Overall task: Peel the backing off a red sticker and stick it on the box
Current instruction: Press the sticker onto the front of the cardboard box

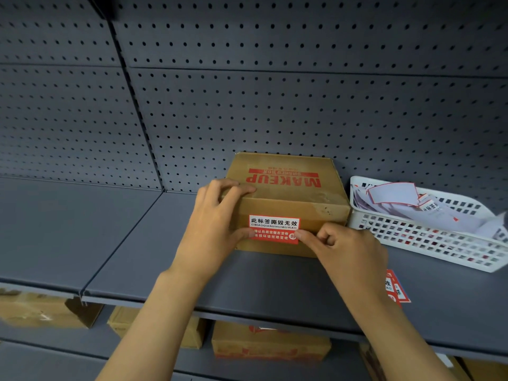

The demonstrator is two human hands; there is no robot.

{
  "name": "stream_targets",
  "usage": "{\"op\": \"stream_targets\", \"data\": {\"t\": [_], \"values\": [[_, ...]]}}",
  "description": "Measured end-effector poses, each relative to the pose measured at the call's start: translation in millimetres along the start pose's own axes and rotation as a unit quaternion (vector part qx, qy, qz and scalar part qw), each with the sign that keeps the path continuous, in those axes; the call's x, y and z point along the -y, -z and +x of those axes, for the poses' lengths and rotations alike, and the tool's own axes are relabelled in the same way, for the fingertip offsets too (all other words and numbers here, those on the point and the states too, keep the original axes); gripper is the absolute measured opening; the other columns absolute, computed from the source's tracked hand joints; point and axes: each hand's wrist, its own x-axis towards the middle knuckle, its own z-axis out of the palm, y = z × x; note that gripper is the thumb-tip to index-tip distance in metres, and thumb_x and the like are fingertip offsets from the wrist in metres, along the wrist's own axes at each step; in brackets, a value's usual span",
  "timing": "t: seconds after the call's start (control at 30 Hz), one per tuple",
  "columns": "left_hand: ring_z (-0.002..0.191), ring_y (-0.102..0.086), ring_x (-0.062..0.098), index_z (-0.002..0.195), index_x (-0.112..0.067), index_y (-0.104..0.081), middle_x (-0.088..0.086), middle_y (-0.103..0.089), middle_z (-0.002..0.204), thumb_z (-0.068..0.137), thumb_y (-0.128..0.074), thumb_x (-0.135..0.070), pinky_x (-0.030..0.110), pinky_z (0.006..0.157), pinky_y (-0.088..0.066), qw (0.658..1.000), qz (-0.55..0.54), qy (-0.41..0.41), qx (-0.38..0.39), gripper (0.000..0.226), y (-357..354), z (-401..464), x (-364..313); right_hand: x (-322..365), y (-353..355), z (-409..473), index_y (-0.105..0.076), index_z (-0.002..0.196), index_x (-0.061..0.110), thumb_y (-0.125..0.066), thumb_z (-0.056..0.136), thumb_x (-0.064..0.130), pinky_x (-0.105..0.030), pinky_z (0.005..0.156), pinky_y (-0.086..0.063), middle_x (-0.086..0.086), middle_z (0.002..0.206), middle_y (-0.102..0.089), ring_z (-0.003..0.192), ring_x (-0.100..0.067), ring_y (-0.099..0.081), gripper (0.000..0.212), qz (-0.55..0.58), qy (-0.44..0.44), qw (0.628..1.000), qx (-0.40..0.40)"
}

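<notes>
Both hands press the sticker (274, 229) flat on the box (286, 188).
Left hand (217, 224) grips the box's top corner, thumb on the sticker; right hand (343, 251), fingers curled, pins its other end.

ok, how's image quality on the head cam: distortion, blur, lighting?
Head view: wide-angle bending, shelf edges and pegboard seams curve; dim, even light with no glare; sticker text on the box is sharp; basket at the right and the lower boxes are soft; hands cast faint shadows.
</notes>
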Motion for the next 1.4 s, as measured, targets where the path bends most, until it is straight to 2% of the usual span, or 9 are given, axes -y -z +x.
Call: {"op": "stream_targets", "data": {"t": [0.17,0.33,0.5,0.67,0.8,0.97,1.1,1.23,1.4], "values": [[0.117,-0.041,0.017,0.132,-0.028,-0.056,-0.002,-0.046,0.130,0.056,-0.093,-0.039,0.023,0.095,-0.036,1.000,-0.004,0.002,-0.003,0.086,-2,0,-2,11,-4,-4,-0.058,0.052,0.019,-0.063,0.075,0.071,-0.027,0.044,-0.045,0.005,0.042,-0.057,0.040,-0.015,-0.054,0.056,0.017,0.037,0.999,0.006],[0.120,-0.044,0.023,0.130,-0.022,-0.056,0.003,-0.048,0.130,0.053,-0.093,-0.046,0.029,0.097,-0.042,1.000,0.000,0.010,-0.025,0.089,-8,-2,-8,30,-20,-5,-0.048,0.052,0.021,-0.060,0.074,0.075,-0.023,0.046,-0.037,0.003,0.045,-0.058,0.044,-0.019,-0.056,0.060,0.000,0.043,0.999,0.031],[0.119,-0.042,0.020,0.131,-0.024,-0.055,0.000,-0.047,0.131,0.058,-0.092,-0.042,0.024,0.093,-0.039,1.000,0.011,0.007,-0.016,0.084,-7,-2,-4,20,-17,-3,-0.056,0.055,0.019,-0.056,0.074,0.077,-0.028,0.045,-0.047,0.004,0.047,-0.061,0.045,-0.016,-0.058,0.061,-0.013,0.025,0.999,0.032],[0.122,-0.039,0.018,0.134,-0.027,-0.052,-0.002,-0.045,0.132,0.060,-0.092,-0.033,0.023,0.098,-0.035,1.000,0.014,-0.008,-0.003,0.085,-4,-3,-1,5,-7,-2,-0.058,0.054,0.021,-0.060,0.073,0.075,-0.026,0.047,-0.043,0.005,0.043,-0.056,0.043,-0.017,-0.055,0.058,-0.018,0.016,1.000,0.019],[0.123,-0.040,0.019,0.135,-0.027,-0.052,-0.003,-0.045,0.132,0.060,-0.093,-0.031,0.023,0.099,-0.035,1.000,0.015,-0.012,0.001,0.086,-2,-3,-1,2,-4,-5,-0.059,0.053,0.020,-0.060,0.074,0.073,-0.029,0.047,-0.047,0.004,0.042,-0.056,0.043,-0.018,-0.055,0.057,-0.011,0.016,1.000,0.017],[0.119,-0.041,0.020,0.131,-0.023,-0.055,0.002,-0.047,0.131,0.052,-0.094,-0.040,0.026,0.098,-0.037,1.000,0.002,0.004,-0.016,0.090,-7,-3,-6,20,-15,-8,-0.057,0.054,0.020,-0.062,0.074,0.074,-0.021,0.046,-0.032,0.004,0.045,-0.060,0.043,-0.015,-0.055,0.058,0.000,0.043,0.998,0.038],[0.119,-0.041,0.020,0.131,-0.023,-0.054,0.001,-0.046,0.131,0.055,-0.093,-0.039,0.024,0.098,-0.037,1.000,0.007,0.011,-0.020,0.087,-9,-3,-8,25,-22,-6,-0.051,0.053,0.020,-0.060,0.073,0.076,-0.024,0.045,-0.043,0.004,0.047,-0.061,0.043,-0.017,-0.057,0.060,-0.008,0.041,0.998,0.043],[0.120,-0.039,0.016,0.133,-0.028,-0.053,-0.003,-0.044,0.131,0.059,-0.092,-0.035,0.021,0.094,-0.036,1.000,0.009,-0.001,-0.008,0.083,-5,-3,-4,14,-17,-3,-0.061,0.055,0.019,-0.064,0.072,0.074,-0.026,0.044,-0.046,0.004,0.045,-0.060,0.043,-0.016,-0.057,0.058,-0.013,0.021,0.999,0.036],[0.122,-0.040,0.017,0.134,-0.028,-0.052,-0.003,-0.045,0.132,0.061,-0.092,-0.029,0.022,0.098,-0.037,1.000,0.008,-0.011,-0.001,0.084,-2,-3,-1,1,-10,-4,-0.060,0.053,0.020,-0.061,0.072,0.075,-0.026,0.046,-0.045,0.005,0.043,-0.056,0.043,-0.016,-0.054,0.058,-0.031,0.012,0.999,0.029]]}}
